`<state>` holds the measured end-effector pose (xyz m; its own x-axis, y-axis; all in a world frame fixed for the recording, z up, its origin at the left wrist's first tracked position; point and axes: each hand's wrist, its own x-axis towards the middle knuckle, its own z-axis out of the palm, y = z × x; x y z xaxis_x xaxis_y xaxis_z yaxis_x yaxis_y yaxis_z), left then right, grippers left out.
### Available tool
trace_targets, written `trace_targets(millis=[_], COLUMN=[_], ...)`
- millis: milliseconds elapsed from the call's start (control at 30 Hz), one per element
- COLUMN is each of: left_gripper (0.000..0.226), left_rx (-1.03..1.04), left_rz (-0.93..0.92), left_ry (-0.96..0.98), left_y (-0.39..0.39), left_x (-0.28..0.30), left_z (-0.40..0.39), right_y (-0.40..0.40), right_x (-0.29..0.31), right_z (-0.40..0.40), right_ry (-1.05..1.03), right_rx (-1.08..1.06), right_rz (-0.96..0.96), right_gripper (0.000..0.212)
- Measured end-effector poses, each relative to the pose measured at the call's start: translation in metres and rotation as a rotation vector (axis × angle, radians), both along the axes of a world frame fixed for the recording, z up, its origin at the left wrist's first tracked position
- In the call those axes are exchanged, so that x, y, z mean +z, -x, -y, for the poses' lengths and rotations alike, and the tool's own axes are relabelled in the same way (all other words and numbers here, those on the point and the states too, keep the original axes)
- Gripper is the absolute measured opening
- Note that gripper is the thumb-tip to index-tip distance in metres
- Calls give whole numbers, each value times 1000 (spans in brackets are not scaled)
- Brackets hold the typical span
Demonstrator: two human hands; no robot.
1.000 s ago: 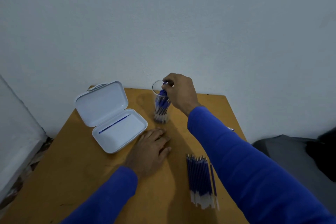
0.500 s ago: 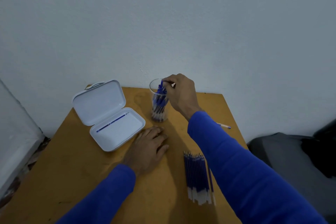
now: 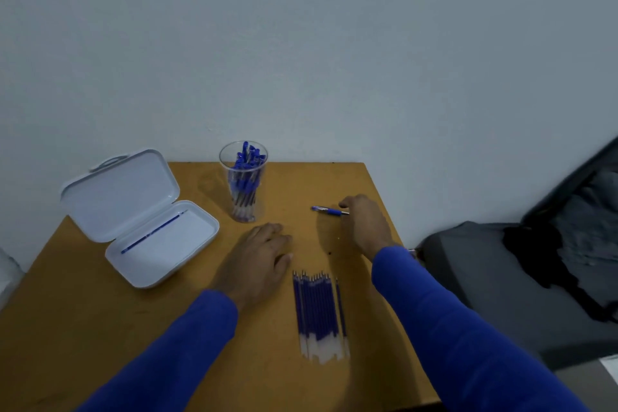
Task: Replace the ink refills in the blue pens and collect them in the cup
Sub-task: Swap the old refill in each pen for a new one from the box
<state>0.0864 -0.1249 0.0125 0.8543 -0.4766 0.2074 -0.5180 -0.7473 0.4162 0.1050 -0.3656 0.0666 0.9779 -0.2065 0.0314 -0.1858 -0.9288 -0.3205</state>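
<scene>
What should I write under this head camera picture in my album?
Right hand reaching a pen; cup full of pens.

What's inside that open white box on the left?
The open white box holds one blue ink refill, lying slantwise in its lower tray. I can see nothing else in the tray, and the raised lid looks bare. Nothing covers the inside from this view.

The right hand (image 3: 364,227) covers one end of the loose pen (image 3: 329,210), so you cannot tell if the fingers hold it. The pens in the cup (image 3: 243,181) crowd together, too many to count. The table (image 3: 100,328) is cut off at the bottom edge. Both sleeves run out of the picture.
</scene>
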Motion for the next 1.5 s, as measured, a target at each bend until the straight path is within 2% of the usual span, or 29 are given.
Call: trace_targets(millis=[233, 567, 800, 933, 1067, 1200, 1367, 1433, 1500], left_gripper=[37, 40, 43, 42, 41, 38, 25, 14, 15], left_rx=[12, 24, 26, 27, 31, 75, 93, 127, 168], left_rz=[29, 27, 22, 6, -69, -96, -82, -88, -122], left_ry=[20, 12, -5, -5, 36, 185, 331, 381, 461], left_y=[-4, -3, -2, 0, 1, 14, 50, 63, 77], left_x=[-10, -12, -10, -6, 1, 11, 18, 19, 23], left_z=[7, 8, 8, 9, 7, -4, -25, -37, -49], right_y=[-4, -1, 4, 9, 19, 34, 64, 72, 81], right_x=[-24, -32, -35, -31, -14, 9, 29, 29, 27], right_z=[6, -2, -4, -9, -20, -39, -79, -97, -115], right_ry=[39, 52, 84, 59, -36, -161, -510, -665, -873], right_rx=[119, 25, 53, 28, 15, 60, 220, 221, 199], right_rz=[2, 72, 33, 5, 41, 74, 65, 38, -15], right_gripper=[37, 9, 23, 21, 18, 22, 60, 62, 52])
